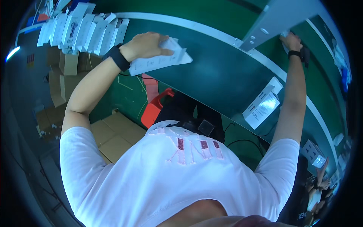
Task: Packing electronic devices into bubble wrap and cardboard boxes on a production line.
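My left hand point(146, 46) is closed over a white cardboard box point(151, 65) at the near side of the green table. The box lies tilted, its flaps loose at the right end, and my thumb and fingers press on its top. My right hand point(291, 41) reaches far to the right, past the metal rail, with its fingers curled. A pale edge and a dark object point(306, 56) show beside it; what it grips is too small to make out. Nearer my right forearm stands another white box point(261, 108) with an open flap.
A row of white cartons point(81, 32) stands at the far left. A metal rail point(189, 24) borders the green belt, and a grey upright post point(278, 20) rises at right. A red stool point(155, 109) and brown cardboard point(117, 132) are below. Another person's hand point(322, 172) is near a box point(314, 153).
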Demonstrator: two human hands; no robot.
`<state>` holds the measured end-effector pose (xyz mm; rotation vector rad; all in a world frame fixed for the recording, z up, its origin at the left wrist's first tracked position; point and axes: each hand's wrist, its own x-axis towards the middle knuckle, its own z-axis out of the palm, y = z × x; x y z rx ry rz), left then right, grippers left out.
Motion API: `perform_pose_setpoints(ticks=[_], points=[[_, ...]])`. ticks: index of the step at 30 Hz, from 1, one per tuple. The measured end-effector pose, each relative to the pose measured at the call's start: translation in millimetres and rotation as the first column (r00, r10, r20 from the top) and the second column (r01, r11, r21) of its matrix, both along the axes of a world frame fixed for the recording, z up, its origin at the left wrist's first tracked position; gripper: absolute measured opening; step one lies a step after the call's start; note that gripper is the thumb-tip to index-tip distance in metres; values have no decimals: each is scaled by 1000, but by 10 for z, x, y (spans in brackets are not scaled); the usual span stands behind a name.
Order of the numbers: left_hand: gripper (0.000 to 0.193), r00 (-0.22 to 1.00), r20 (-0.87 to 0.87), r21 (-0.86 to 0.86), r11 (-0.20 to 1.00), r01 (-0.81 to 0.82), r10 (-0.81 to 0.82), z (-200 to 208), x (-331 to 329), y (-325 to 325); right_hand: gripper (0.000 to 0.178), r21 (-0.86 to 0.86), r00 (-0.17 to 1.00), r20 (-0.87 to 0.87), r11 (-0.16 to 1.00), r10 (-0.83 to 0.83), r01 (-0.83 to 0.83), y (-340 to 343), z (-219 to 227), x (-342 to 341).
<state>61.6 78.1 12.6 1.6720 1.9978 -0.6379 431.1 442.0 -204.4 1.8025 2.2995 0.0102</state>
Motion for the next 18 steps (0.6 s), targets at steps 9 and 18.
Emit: perform_pose_setpoints(ticks=[9,18], points=[[74,988,145,-13,999,-52,53,-123,87,-68,67,-242,928,-336,967,-159,78,-591,536,121],[67,991,2,56,989,134,-135,172,45,-107,52,-678,252,-693,730,-675,90,-2398,1406,381]])
